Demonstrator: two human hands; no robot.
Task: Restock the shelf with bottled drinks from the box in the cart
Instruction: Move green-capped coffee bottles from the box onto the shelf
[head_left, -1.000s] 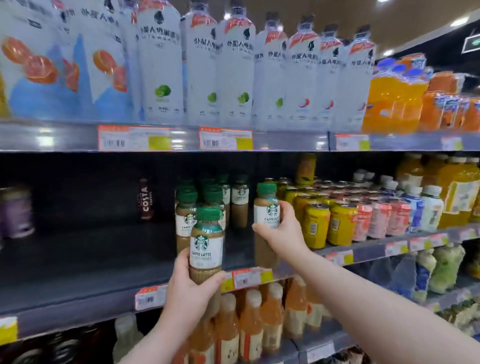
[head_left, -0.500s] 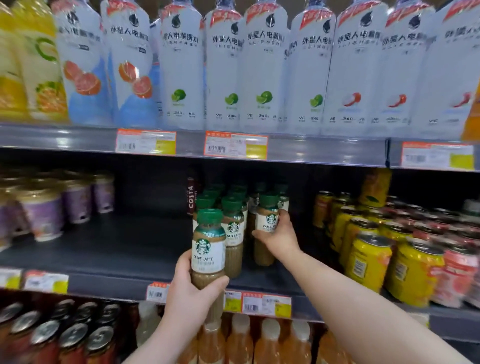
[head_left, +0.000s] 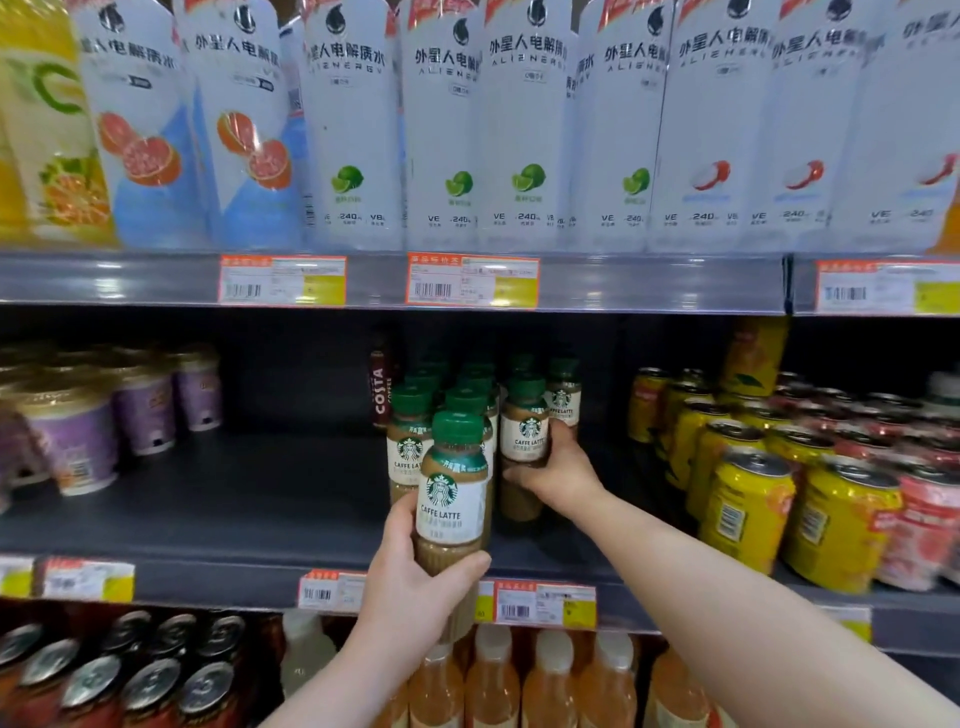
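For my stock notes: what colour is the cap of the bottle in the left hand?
The cap is green; head view.

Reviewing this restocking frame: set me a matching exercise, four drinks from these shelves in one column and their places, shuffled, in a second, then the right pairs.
Things:
1. nearest green-capped latte bottle with white label
2. yellow metal cans
3. purple paper cups
4. tall white plastic bottles with lime pictures

Places:
A. top shelf
B. middle shelf, left end
C. gripped by the left hand, before the shelf's edge
D. middle shelf, right end

Pairs: 1-C, 2-D, 3-B, 4-A.
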